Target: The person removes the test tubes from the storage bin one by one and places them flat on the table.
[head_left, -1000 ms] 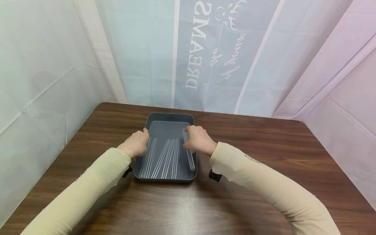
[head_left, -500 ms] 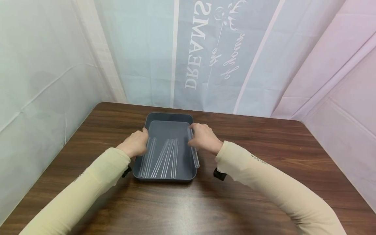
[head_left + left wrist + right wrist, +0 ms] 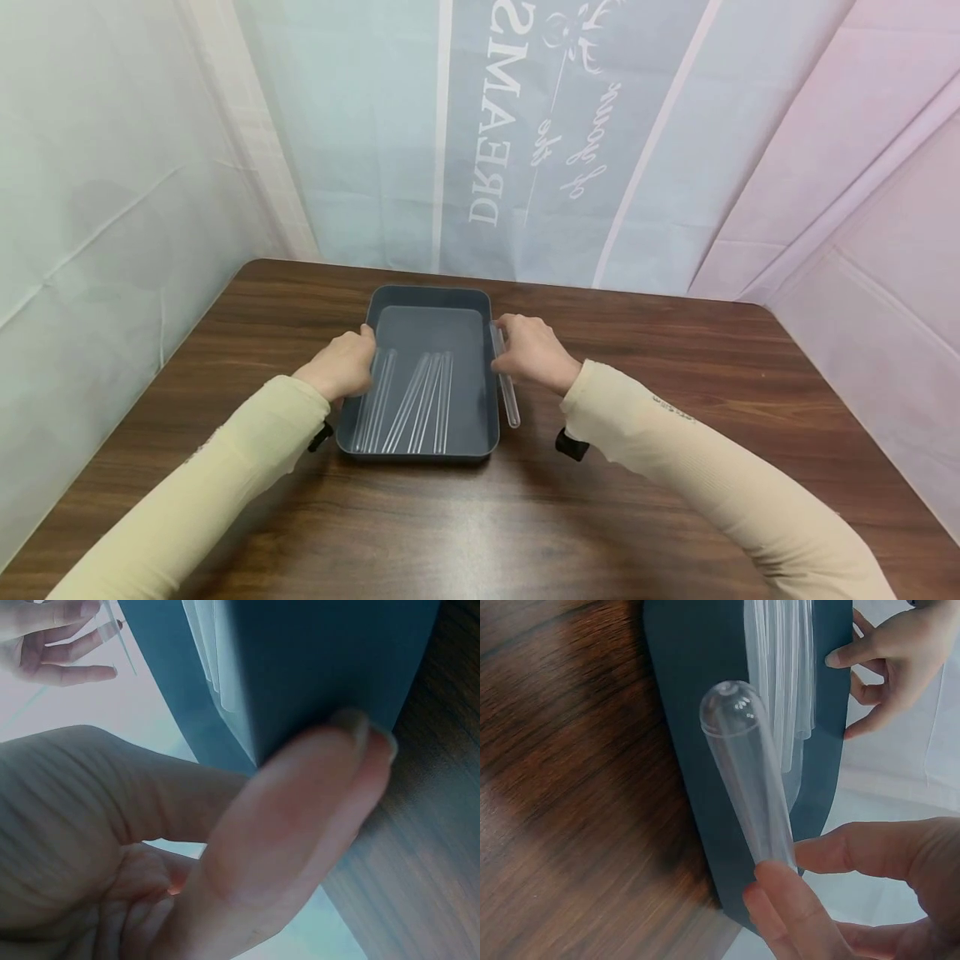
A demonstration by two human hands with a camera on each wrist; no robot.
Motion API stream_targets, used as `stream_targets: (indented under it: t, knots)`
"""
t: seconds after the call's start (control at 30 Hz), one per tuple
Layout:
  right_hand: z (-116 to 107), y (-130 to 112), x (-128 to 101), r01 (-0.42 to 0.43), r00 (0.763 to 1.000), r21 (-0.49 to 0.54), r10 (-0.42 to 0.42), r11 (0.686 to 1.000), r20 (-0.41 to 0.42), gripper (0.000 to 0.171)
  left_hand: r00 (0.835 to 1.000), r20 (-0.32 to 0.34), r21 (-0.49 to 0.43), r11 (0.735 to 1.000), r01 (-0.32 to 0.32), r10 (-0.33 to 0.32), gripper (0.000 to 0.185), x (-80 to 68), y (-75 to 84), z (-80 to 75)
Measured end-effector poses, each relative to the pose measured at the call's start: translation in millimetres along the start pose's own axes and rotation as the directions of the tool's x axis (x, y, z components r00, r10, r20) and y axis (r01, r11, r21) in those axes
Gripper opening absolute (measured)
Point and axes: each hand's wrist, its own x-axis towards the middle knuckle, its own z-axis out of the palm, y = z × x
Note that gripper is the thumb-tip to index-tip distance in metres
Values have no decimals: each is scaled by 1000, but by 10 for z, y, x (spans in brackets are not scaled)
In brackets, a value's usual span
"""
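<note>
Head, right hand [image 3: 536, 354]: pinches a clear tube [image 3: 512, 404], partly covered by fingers, just right of the grey tray [image 3: 431, 327].
Head, left hand [image 3: 341, 365]: grips the tray's left rim, fingers mostly hidden.
Left wrist, tray wall [image 3: 322, 652]: smooth, cut off above.
Right wrist, tube end [image 3: 735, 712]: domed, glossy; other tubes [image 3: 780, 682] overlap inside the tray, count unclear.
Right wrist, table [image 3: 570, 787]: streaked woodgrain.
</note>
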Motion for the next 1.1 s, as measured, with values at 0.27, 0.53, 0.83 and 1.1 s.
stream_targets:
  t: [0.27, 0.53, 0.83, 1.1]
  knots:
    - [-30, 87, -41, -3, 1000, 41, 3, 999, -7, 59, 1000, -7, 6, 1000, -11, 11, 71, 6, -3, -3]
    - [-15, 227, -54, -16, 1000, 92, 16, 996, 0, 61, 1000, -10, 19, 1000, -2, 2, 71, 13, -6, -6]
    - [-21, 329, -65, -45, 999, 87, 46, 995, -3, 61, 1000, -4, 6, 1000, 6, -6, 71, 7, -13, -3]
    - [-10, 416, -63, -73, 997, 96, 72, 993, 6, 60, 1000, -8, 5, 1000, -5, 5, 70, -7, -9, -10]
